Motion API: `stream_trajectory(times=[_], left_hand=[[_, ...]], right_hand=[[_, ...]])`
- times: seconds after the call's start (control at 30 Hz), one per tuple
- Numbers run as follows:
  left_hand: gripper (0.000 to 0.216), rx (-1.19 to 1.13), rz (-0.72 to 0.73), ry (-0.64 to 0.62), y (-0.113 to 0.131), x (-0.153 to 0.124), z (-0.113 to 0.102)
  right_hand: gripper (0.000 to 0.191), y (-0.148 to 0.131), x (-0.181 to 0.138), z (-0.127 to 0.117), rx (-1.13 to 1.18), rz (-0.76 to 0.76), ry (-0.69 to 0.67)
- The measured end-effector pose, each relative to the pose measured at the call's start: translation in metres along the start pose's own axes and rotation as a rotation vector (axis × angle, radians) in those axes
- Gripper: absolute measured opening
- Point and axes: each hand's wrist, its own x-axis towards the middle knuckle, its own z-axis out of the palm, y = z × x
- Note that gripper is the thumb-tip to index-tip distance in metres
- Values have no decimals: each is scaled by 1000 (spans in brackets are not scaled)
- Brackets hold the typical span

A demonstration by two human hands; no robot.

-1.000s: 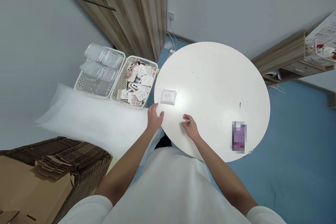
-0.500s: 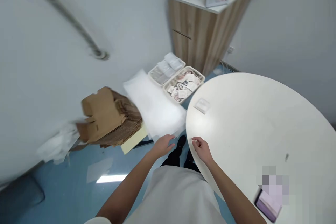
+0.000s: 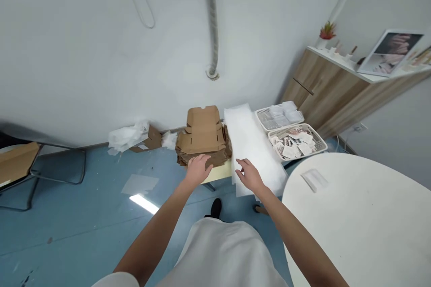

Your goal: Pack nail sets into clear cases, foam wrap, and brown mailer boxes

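Note:
My left hand is stretched forward with its fingers apart, in front of a stack of flat brown cardboard boxes; it holds nothing. The topmost box lies unfolded. To its right my right hand hovers over white foam sheets, its fingers loosely bent and apart, with nothing in them. Boxes and sheets rest on a low pale-yellow table. Whether the left fingertips touch the boxes I cannot tell.
Two white baskets hold clear packets and printed cards. A round white table bearing a small clear packet stands at right. A wooden cabinet is behind. White plastic bags and a black-framed chair are at left.
The view has swung left, so the cardboard stack and foam sheets are now ahead of me. Both hands have moved from beside the round table toward them.

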Motion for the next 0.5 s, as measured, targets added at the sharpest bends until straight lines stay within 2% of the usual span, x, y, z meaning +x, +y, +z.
stream_trajectory(times=[0.1,0.23,0.4,0.5], left_hand=[[38,49,-16,-14,-35,21,-16],[43,101,-3,-52,-67,44,-16],[51,95,-2,-170,-85,52,-1],[53,57,39,-177,-91,51,3]], right_hand=[[40,-35,58,3,-204,13,56],[40,-68,113,13,-403,65,86],[40,-77,140,29,-496,165,86],[33,-75,147,34,-554,237,73]])
